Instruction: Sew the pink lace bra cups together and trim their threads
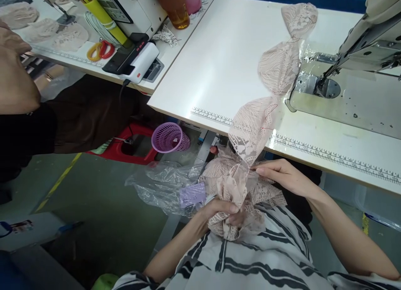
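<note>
A chain of pale pink lace pieces (252, 125) runs from the white table down over its front edge to my lap. My left hand (221, 210) is closed around a bunched part of the lace, thumb on top and the other fingers partly covered by cloth. Higher up and to the right, my right hand (278, 175) pinches the lace just below the table edge, with some fingertips hidden by the fabric. More lace lies gathered between both hands. Two pieces of the chain rest beside the needle plate of the sewing machine (326, 86).
Rulers (332, 156) mark the table's front edge. On the neighbouring table are scissors (100, 51), a black and white device (131, 58) and a brown bottle (175, 10). A purple basket (169, 137) stands below, near a clear plastic bag (163, 185). Another person's arm (17, 73) is at left.
</note>
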Action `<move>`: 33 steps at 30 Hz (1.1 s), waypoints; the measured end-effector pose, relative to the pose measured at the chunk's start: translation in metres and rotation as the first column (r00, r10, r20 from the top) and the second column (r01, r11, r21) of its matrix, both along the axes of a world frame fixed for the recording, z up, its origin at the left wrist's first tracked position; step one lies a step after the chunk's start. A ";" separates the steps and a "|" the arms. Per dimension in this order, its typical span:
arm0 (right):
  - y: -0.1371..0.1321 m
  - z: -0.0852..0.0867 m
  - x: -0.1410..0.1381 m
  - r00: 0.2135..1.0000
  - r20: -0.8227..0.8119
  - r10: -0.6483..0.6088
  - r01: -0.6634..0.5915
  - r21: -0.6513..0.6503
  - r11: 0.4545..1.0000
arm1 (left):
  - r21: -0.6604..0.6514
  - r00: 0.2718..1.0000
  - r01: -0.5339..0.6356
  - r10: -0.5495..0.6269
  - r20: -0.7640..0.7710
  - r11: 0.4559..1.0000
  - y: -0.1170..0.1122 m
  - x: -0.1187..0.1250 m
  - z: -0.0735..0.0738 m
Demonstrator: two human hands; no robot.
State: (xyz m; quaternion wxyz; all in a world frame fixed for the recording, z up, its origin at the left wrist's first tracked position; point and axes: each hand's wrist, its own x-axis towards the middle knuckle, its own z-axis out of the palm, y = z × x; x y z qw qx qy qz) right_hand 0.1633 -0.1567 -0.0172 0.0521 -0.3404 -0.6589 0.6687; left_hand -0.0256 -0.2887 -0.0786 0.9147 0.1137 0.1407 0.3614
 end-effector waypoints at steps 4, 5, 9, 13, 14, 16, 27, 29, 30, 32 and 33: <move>0.001 0.000 0.000 1.000 -0.012 0.023 -0.023 -0.001 1.000 | 0.009 1.000 0.021 -0.021 0.023 1.000 -0.001 -0.002 -0.007; 0.001 0.000 0.000 0.999 -0.020 0.028 -0.028 0.000 1.000 | 0.013 0.999 0.030 -0.030 0.027 0.999 -0.001 -0.002 -0.009; 0.002 0.001 -0.002 0.999 -0.027 0.026 -0.026 0.002 1.000 | 0.028 0.998 0.053 -0.054 0.037 0.998 0.000 -0.003 -0.012; 0.003 0.002 -0.003 1.000 0.005 0.017 -0.017 -0.003 1.000 | 0.021 0.998 0.055 -0.056 0.040 0.998 0.001 -0.003 -0.009; 0.003 0.002 -0.003 1.000 0.011 0.012 -0.012 -0.005 1.000 | 0.016 0.998 0.052 -0.052 0.040 0.999 0.001 -0.003 -0.008; 0.003 0.003 -0.002 1.000 0.017 -0.003 0.003 -0.006 1.000 | 0.006 0.998 0.045 -0.045 0.040 0.999 0.001 -0.003 -0.008; 0.002 -0.001 -0.001 0.999 0.004 -0.043 0.043 0.081 0.996 | -0.056 0.999 0.021 -0.019 0.034 0.998 -0.003 -0.004 -0.006; 0.000 0.004 0.003 1.000 0.024 -0.009 0.005 0.131 0.991 | -0.079 1.000 0.001 0.000 0.021 0.997 -0.004 -0.004 -0.007; -0.001 0.008 0.006 0.999 0.037 0.003 -0.010 0.170 0.985 | -0.091 1.000 -0.014 0.016 0.014 0.996 -0.005 -0.004 -0.009; -0.003 0.017 0.010 0.998 0.048 -0.039 0.023 0.294 0.955 | -0.130 0.996 -0.086 0.085 -0.013 0.988 -0.007 -0.005 -0.014; -0.003 0.021 0.012 0.995 0.037 -0.089 0.068 0.384 0.921 | -0.155 0.989 -0.145 0.141 -0.036 0.977 -0.007 -0.005 -0.017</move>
